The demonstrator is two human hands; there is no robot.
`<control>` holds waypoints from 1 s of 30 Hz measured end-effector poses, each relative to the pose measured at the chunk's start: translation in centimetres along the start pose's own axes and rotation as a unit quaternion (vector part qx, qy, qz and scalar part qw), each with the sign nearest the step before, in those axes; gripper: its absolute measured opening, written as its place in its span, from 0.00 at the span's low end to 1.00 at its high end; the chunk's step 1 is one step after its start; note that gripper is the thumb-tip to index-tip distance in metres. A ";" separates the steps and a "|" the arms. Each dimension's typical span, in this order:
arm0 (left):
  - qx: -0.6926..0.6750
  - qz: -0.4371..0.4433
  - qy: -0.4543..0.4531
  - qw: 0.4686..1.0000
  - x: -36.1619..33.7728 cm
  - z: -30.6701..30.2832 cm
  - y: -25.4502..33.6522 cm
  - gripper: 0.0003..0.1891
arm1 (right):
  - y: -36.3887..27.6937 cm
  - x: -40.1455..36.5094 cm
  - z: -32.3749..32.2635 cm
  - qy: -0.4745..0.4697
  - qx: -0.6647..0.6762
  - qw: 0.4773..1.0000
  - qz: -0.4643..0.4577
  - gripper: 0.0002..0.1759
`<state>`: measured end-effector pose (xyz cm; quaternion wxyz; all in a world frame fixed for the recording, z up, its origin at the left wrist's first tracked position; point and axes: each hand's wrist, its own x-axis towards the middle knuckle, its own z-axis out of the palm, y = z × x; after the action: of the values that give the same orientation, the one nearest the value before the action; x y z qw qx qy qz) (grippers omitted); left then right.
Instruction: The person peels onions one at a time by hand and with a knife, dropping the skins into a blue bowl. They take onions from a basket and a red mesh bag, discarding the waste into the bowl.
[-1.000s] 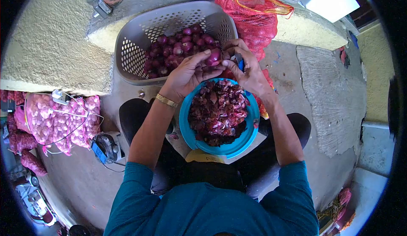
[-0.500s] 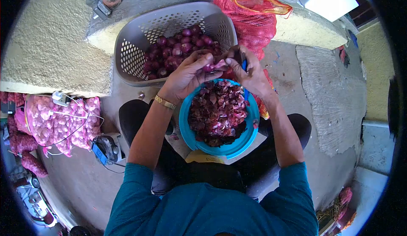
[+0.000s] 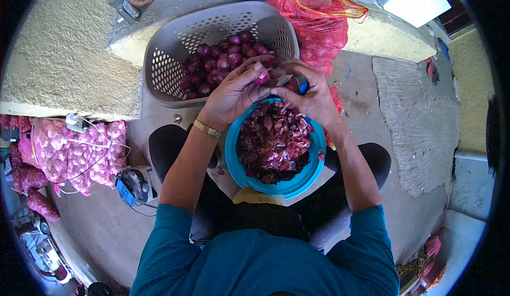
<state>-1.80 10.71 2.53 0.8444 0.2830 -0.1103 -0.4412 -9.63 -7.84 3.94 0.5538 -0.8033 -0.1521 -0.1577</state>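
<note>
My left hand (image 3: 236,93) grips a red onion (image 3: 262,76) between thumb and fingers, above the near rim of the grey basket. Close beside it, my right hand (image 3: 315,98) is closed around a small knife with a blue handle (image 3: 303,85). The knife's blade (image 3: 285,79) points toward the onion. Below both hands stands a turquoise basin (image 3: 232,160) with a heap of dry onion skins (image 3: 273,142) in it. The grey perforated basket (image 3: 159,41) just ahead holds many red onions (image 3: 218,65).
A red mesh sack (image 3: 321,38) lies against the ledge, right of the basket. At left are pink net bags of bulbs (image 3: 74,150) and a weighing scale (image 3: 133,187) with a blue display. A grey flattened sack (image 3: 409,126) lies on the floor at right.
The knife in my right hand has turned, so its blade now shows beside the onion. My left fingers have turned the onion, and its rounded side shows more.
</note>
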 end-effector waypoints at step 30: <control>0.166 0.001 -0.022 0.986 -0.8 0.5 0.0 0.41 | 0.6 0.3 1.0 0.111 0.074 0.989 0.060 0.09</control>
<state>-2.47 11.17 3.00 0.7837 0.4093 -0.2011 -0.4217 -9.03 -7.07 3.18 0.6340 -0.7450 -0.0522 -0.2007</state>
